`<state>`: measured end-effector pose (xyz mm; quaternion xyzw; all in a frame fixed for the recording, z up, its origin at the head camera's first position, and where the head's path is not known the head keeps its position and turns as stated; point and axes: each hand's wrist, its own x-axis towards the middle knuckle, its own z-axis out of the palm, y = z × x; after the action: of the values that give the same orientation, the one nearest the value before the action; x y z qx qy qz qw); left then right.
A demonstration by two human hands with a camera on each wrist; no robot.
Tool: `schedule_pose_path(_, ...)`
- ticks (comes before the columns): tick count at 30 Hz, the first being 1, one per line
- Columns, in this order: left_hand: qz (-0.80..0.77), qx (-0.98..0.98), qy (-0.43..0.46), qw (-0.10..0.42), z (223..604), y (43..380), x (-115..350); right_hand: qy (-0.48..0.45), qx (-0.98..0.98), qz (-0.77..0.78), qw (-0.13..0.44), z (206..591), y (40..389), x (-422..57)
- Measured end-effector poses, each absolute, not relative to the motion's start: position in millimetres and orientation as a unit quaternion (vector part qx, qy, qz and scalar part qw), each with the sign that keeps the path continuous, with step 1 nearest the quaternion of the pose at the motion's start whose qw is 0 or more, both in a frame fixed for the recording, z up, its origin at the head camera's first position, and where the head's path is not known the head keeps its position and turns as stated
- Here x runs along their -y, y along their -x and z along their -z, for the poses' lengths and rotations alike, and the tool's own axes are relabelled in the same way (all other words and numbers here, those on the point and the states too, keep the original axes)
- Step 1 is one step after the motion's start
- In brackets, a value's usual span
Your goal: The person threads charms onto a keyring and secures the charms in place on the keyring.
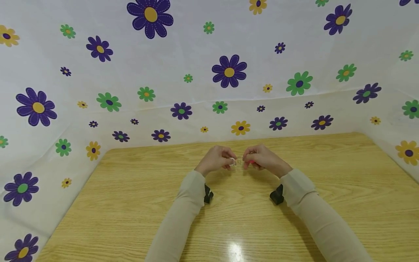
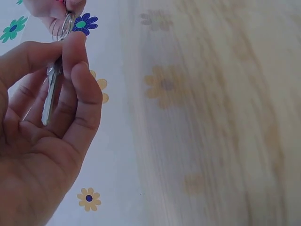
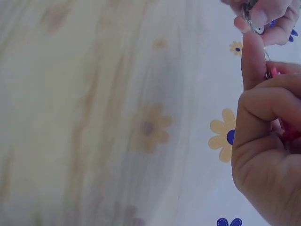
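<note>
Two sleeves nearest, above the surface. Beyond: left hand nearly closed, thumb and fingers pinching a key, blade toward palm. Metal ring at key's top spans the gap to right hand, fingers curled round a pink item. Flowered cloth behind.

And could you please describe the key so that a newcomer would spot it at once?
Above the table, find the left hand. It pinches the key, whose straight, flat blade sets it apart from the round ring next to it.
</note>
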<state>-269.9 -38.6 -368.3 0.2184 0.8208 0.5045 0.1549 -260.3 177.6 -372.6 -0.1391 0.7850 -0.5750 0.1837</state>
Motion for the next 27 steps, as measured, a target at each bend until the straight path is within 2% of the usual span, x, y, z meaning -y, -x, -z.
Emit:
schedule_pose_path(7, -0.515, -0.816, -0.213, 0.152, 369.6, 270.2, 39.9, 0.132, -0.773, 0.593, 0.183, 372.2, 261.1, -177.1)
schedule_pose_path(18, -0.505, -0.824, -0.210, 0.146, 369.6, 270.1, 40.5, 0.179, -0.761, 0.579, 0.231, 372.0, 262.3, -181.1)
schedule_pose_path(27, -0.507, -0.822, -0.209, 0.150, 369.0, 270.5, 41.0, 0.171, -0.772, 0.570, 0.223, 371.3, 261.4, -178.1)
